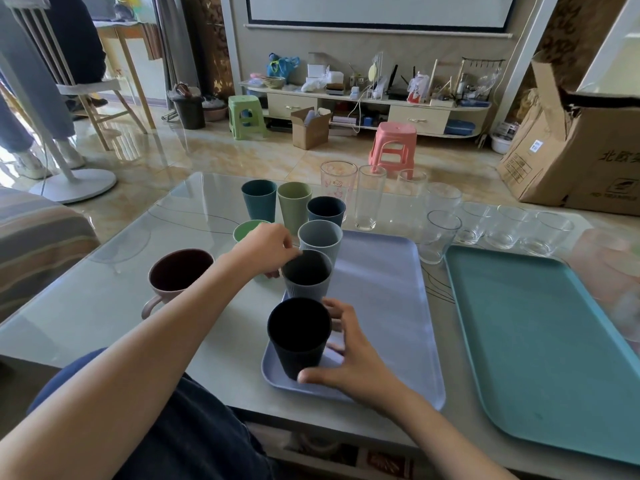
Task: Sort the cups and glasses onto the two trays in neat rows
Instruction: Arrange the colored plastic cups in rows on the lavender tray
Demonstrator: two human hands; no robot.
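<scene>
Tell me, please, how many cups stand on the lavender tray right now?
3, in a line along the lavender tray's left edge: black cup nearest, dark grey cup behind it, light grey cup farthest.

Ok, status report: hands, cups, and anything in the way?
Left hand pinches the dark grey cup's rim. Right hand grips the black cup on the lavender tray. Teal tray bare, glasses unsorted. Nothing blocking.
</scene>
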